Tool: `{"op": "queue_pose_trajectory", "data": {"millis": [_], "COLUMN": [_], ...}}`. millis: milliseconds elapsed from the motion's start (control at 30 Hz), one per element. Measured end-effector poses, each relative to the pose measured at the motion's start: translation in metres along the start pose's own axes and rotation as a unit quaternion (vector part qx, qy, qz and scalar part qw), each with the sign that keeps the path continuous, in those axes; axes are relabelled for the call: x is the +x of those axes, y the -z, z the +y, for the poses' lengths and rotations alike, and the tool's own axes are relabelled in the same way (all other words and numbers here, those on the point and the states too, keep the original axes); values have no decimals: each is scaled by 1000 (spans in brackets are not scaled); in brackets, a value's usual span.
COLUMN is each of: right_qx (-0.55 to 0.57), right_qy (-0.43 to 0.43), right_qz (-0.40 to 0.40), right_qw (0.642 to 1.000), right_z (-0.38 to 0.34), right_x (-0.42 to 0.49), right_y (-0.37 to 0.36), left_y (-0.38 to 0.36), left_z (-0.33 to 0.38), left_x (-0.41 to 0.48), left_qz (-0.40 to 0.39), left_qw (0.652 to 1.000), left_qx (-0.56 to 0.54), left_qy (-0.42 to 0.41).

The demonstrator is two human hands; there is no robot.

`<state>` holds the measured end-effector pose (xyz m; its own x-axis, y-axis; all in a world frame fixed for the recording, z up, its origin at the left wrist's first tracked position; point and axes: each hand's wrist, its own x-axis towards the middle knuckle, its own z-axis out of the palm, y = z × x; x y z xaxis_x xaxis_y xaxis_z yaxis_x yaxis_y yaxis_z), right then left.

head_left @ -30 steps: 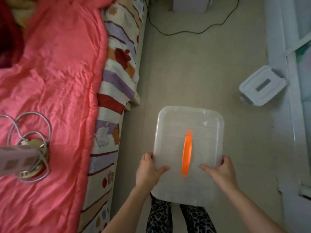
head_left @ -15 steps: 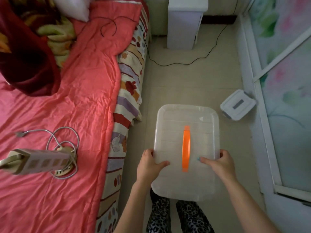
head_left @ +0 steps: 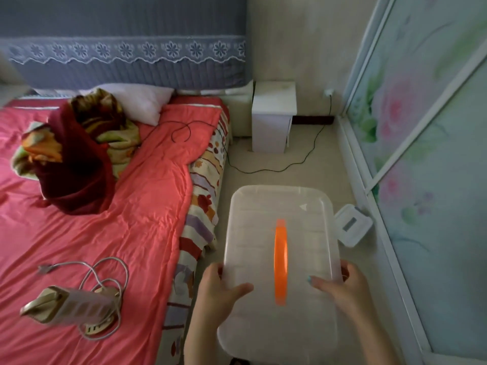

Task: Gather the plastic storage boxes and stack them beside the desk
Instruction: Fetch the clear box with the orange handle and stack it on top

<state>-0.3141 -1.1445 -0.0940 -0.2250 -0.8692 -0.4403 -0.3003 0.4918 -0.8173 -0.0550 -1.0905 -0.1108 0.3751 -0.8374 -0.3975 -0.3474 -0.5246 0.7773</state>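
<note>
- Here, at the bottom centre of the frame, the left hand (head_left: 220,293) and the right hand (head_left: 342,291) clamp the two long sides of a clear storage box (head_left: 279,259), thumbs lying on its lid and fingers curled under the edges.
- The box is held off the floor, level, lid up, with its orange handle (head_left: 281,262) lying flat along the middle.
- The step in hand looks like carrying: one box gathered, not yet set down.
- Just past the box's right edge, a second, smaller white box (head_left: 353,225) sits on the floor (head_left: 297,172) against the flowered sliding door (head_left: 421,154).
- Count: two boxes in view, one carried and one on the floor.
- Next, I judge, the carried box needs a bare patch of floor beside the white desk (head_left: 272,119) at upper centre, clear of the black cable (head_left: 290,165) trailing there.
- The bed (head_left: 105,206) fills the left of the frame.
</note>
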Motion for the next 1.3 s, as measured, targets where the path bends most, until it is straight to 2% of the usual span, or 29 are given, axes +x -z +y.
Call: {"op": "queue_pose_trajectory", "data": {"millis": [467,833,1067,1300], "right_qx": [79,101,84,59], "right_qy": [96,163,210,264], "right_qz": [-24,-13,-100,-255], "right_qw": [992,981,969,928], "right_z": [-76,-109,-144,-168], "right_x": [-24,-42,-39,-52], "right_y": [35,33,9,-18], "left_y": [51,82,105,114], "left_z": [85,105,98,76], "left_x": [-22,-38,-66,-136], "left_qz": [41,72,173,332], "left_qw": [992,984,970,931], "left_qx": [-34,-74,-110,-124], "left_qy": [-115,-147,-130,-86]}}
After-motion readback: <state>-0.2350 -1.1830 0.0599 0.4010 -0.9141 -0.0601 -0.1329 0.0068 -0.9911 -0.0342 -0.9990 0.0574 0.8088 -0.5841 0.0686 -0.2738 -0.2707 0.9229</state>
